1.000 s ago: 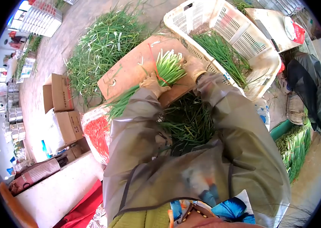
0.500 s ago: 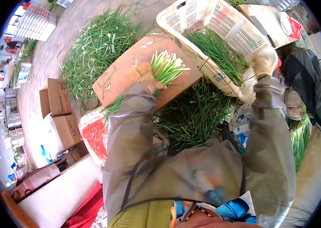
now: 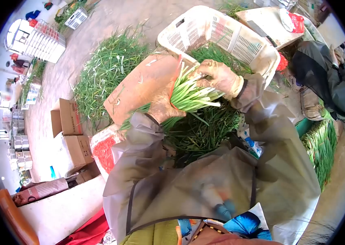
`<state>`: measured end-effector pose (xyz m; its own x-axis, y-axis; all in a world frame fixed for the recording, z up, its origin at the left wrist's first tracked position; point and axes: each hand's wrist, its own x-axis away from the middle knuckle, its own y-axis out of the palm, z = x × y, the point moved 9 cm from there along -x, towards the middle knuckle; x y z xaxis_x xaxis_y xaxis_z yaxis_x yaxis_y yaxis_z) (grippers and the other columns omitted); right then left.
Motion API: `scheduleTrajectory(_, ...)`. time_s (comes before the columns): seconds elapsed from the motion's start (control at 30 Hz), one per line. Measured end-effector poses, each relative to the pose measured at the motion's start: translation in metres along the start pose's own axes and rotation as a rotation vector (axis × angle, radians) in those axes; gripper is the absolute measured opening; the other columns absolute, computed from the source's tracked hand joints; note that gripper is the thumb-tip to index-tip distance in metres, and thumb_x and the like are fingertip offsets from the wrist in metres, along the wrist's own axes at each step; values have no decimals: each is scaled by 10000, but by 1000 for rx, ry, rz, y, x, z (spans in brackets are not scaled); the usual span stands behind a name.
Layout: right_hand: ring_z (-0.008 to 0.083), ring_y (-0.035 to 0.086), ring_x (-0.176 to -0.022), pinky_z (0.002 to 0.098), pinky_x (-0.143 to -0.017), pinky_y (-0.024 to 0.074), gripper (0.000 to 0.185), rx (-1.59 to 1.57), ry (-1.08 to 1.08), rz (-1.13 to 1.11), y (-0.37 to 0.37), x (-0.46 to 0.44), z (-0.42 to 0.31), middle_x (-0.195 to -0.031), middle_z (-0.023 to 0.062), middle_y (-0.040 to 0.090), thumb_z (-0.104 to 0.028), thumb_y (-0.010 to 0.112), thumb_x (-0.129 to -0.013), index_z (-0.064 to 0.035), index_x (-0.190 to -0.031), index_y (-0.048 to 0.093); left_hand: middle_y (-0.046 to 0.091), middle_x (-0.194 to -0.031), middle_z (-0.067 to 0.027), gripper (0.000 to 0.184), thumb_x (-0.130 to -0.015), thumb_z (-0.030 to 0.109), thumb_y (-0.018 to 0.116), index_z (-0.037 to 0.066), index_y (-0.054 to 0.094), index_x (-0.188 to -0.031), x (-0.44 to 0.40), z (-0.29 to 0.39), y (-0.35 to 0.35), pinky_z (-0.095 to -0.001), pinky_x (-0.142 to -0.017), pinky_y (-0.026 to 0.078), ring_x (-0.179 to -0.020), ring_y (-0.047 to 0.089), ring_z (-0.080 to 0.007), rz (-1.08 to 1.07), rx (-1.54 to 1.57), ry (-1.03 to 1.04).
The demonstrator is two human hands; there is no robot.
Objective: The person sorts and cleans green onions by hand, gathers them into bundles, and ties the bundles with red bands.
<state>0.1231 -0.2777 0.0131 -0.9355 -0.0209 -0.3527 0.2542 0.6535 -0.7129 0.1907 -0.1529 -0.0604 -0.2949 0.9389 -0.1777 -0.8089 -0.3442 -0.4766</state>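
Observation:
A bundle of green stalks with pale ends (image 3: 193, 96) is raised over the near right edge of the brown board (image 3: 138, 85). My left hand (image 3: 163, 107), in a tan glove, is closed round the bundle lower down. A thin red band (image 3: 177, 73) runs along the bundle beside that hand. My right hand (image 3: 219, 76), also gloved, has its fingers bent at the pale ends; what its fingertips pinch is too small to make out. Loose dark green leaves (image 3: 205, 134) lie below both hands.
Behind my right hand stands a white slatted crate (image 3: 237, 38) with green stalks inside. A leafy green heap (image 3: 107, 73) lies left of the board. A bag of red strips (image 3: 105, 153), cardboard boxes (image 3: 70, 134) and upright green bundles (image 3: 321, 151) stand around; at right is a person's dark sleeve (image 3: 315, 73).
My right hand has come back from the crate's near right corner to the stalk ends. My left hand has lifted the bundle and brought it nearer. The camera view has shifted.

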Motion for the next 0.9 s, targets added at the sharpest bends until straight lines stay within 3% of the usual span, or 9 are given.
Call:
scheduleTrajectory(0.13, 127, 580, -851, 257, -770, 465, 117, -905, 251, 141, -41, 38, -24, -930, 68, 641, -47, 648, -792, -1, -897, 631, 456, -1270, -41, 1013, -513, 191, 855, 54, 282, -1337, 4, 61, 47, -325, -1004, 351, -1173, 414, -148, -143, 652, -203)
scheduleTrajectory(0.33, 64, 528, -701, 196, -640, 427, 117, -770, 225, 593, -129, 109, -41, -805, 11, 627, -97, 617, -832, -22, -920, 635, 326, -1375, -32, 1219, -460, 117, 885, 89, 127, -1413, 28, 104, 109, -341, -1025, 328, -1229, 352, -170, -214, 859, -136)
scheduleTrajectory(0.4, 135, 591, -778, 258, -706, 476, 143, -593, 115, 365, -125, 113, -86, -890, 56, 652, -135, 621, -832, -21, -919, 629, 330, -1372, -30, 1229, -462, 112, 884, 101, 112, -1418, 33, 107, 120, -348, -1024, 327, -1237, 343, -171, -216, 819, -82)
scheduleTrajectory(0.47, 157, 601, -827, 282, -752, 476, 151, 257, -86, 189, -110, 113, -135, -900, 51, 653, -123, 632, -815, -45, -943, 627, 337, -1364, -29, 1211, -467, 112, 882, 99, 128, -1413, 37, 112, 128, -354, -1017, 338, -1231, 352, -173, -222, 857, -82)
scheduleTrajectory(0.5, 158, 602, -841, 283, -780, 467, 169, -105, 298, 55, -101, 117, -102, -901, 48, 652, -110, 630, -804, -60, -966, 623, 342, -1359, -31, 1201, -470, 110, 880, 100, 135, -1411, 40, 106, 131, -353, -1014, 344, -1231, 353, -176, -194, 900, -104)
scheduleTrajectory(0.67, 53, 510, -667, 186, -599, 420, 189, -229, 152, 802, -218, 166, -113, -712, 19, 584, -146, 491, -908, -1, -873, 606, 501, -1211, -99, 936, -523, 132, 865, 22, 331, -1284, 56, 141, 95, -375, -911, 466, -1084, 517, -223, 33, 1060, 15)
scheduleTrajectory(0.77, 113, 553, -514, 214, -489, 443, 585, -808, 507, -303, -82, 178, -126, -617, 68, 582, -514, 355, -914, -3, -850, 633, 522, -1198, -77, 682, -729, 337, 698, 105, 381, -1287, 58, 152, 58, -435, -826, 502, -1059, 537, -271, 110, 1010, 264)
scheduleTrajectory(0.83, 165, 597, -564, 239, -561, 491, 684, -955, 575, -589, 17, 200, -125, -685, 87, 634, -583, 292, -897, 1, -995, 635, 491, -1238, -123, 657, -776, 247, 671, 73, 331, -1310, 61, 143, 52, -476, -829, 489, -1088, 509, -311, 91, 1347, 248)
scheduleTrajectory(0.9, 188, 583, -901, 296, -769, 509, 612, -1461, 374, -736, 77, 202, -132, -1087, 132, 587, -496, 308, -929, -10, -1290, 397, 442, -1284, -142, 650, -810, 226, 634, 48, 292, -1333, 66, 144, 44, -482, -867, 446, -1124, 473, -322, 127, 1470, 326)
